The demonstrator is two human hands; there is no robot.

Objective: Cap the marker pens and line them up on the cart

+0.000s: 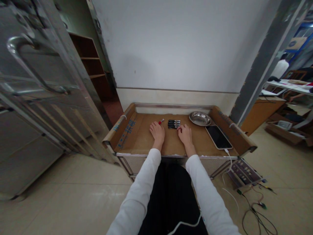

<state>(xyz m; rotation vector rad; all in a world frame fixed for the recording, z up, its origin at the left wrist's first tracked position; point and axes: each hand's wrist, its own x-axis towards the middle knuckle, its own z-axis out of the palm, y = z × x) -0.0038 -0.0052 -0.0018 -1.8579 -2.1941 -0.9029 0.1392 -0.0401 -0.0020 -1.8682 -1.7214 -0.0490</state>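
Several black markers lie side by side in a stack of rows on the cardboard-lined top of a small cart. My right hand is at their lower right end, fingers bent and closed at the end of the nearest black marker. To the left, my left hand rests low over the cardboard. A red marker with a pale tip sticks out past its index finger and thumb; its lower part is hidden by the fingers, which look closed on it.
A round metal bowl stands at the back right. In front of it lies a phone with a white cable hanging over the edge. Folded cardboard walls rise on both sides. An electrical box and loose wires are on the floor at right.
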